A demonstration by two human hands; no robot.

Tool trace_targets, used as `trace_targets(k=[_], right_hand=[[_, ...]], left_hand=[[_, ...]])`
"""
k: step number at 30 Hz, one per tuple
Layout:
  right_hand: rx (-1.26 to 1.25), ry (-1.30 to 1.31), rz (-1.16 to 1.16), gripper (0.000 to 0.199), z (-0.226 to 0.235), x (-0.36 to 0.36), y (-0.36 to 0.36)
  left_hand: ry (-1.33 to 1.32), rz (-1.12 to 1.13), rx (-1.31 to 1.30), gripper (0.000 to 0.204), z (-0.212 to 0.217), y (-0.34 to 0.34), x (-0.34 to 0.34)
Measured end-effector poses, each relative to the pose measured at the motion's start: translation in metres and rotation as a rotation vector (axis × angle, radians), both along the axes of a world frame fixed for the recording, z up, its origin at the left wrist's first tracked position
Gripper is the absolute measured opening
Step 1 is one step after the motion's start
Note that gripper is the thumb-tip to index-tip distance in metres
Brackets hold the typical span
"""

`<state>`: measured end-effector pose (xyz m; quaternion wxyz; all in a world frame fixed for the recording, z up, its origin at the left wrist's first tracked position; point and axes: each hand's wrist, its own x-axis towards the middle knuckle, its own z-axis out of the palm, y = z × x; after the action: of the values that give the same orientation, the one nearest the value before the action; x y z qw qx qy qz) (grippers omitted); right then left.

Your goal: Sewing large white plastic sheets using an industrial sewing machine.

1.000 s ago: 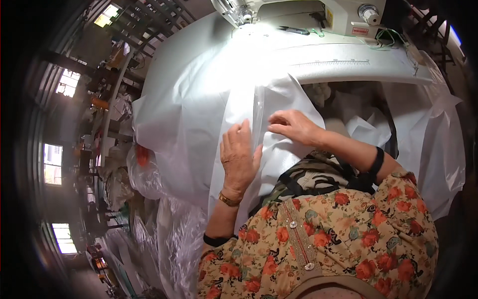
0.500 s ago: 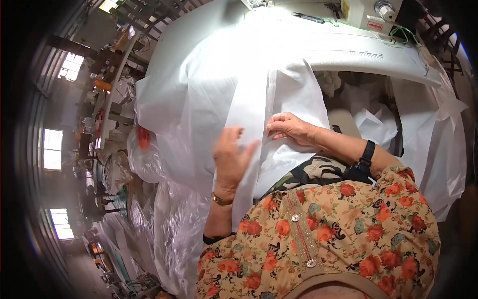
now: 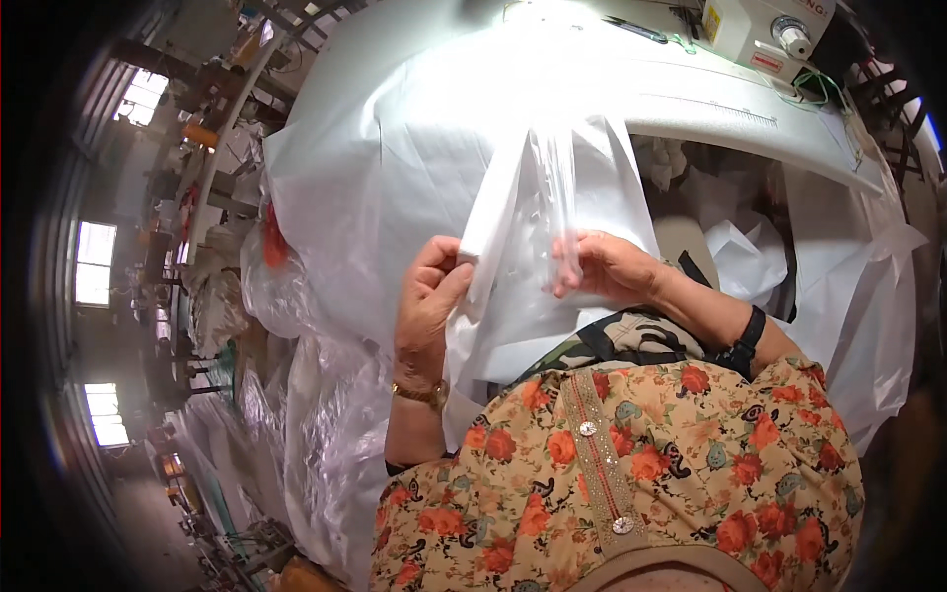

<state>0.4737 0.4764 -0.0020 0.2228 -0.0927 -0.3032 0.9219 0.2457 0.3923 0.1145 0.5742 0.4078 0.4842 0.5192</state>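
Note:
White sheet material (image 3: pixel 424 197) drapes over the front of the table and down toward my lap. My left hand (image 3: pixel 426 306) pinches a folded edge of this sheet between thumb and fingers. To its right, my right hand (image 3: pixel 617 268) has its fingers curled on a strip of clear plastic film (image 3: pixel 558 187). The film hangs over the white sheet, and the fingertips show blurred through it. Between my hands, the folded sheet edge and the film stand apart, both running up toward the bright lamp light at the far side.
A white sewing machine (image 3: pixel 764 35) stands at the far right on the white table (image 3: pixel 691 94), which has a printed ruler scale. A dark slim tool (image 3: pixel 636 30) lies beside it. Crumpled clear plastic (image 3: pixel 340 424) hangs at my left. More white sheets (image 3: pixel 838 266) hang at the right.
My left hand, open and moving before, now grips the folded sheet edge. My right hand has shifted slightly right with the film, which now stands apart from the sheet edge.

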Motion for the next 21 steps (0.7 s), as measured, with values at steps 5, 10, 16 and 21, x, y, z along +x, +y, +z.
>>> trace_targets(k=[5, 10, 16, 21], right_hand=[[-0.019, -0.125, -0.106, 0.050, 0.019, 0.007, -0.013], [0.210, -0.219, -0.077, 0.059, 0.040, 0.003, -0.029], [0.083, -0.235, -0.183, 0.049, 0.036, -0.001, -0.042], [0.161, -0.336, -0.278, 0.016, 0.034, 0.002, -0.043]], left_hand=[[0.159, -0.114, 0.030, 0.016, -0.018, 0.010, 0.011], [0.079, -0.173, -0.052, 0.024, -0.017, 0.012, 0.034], [0.092, -0.242, -0.061, 0.023, -0.042, 0.014, 0.040], [0.138, -0.111, 0.033, 0.026, -0.047, 0.016, 0.027]])
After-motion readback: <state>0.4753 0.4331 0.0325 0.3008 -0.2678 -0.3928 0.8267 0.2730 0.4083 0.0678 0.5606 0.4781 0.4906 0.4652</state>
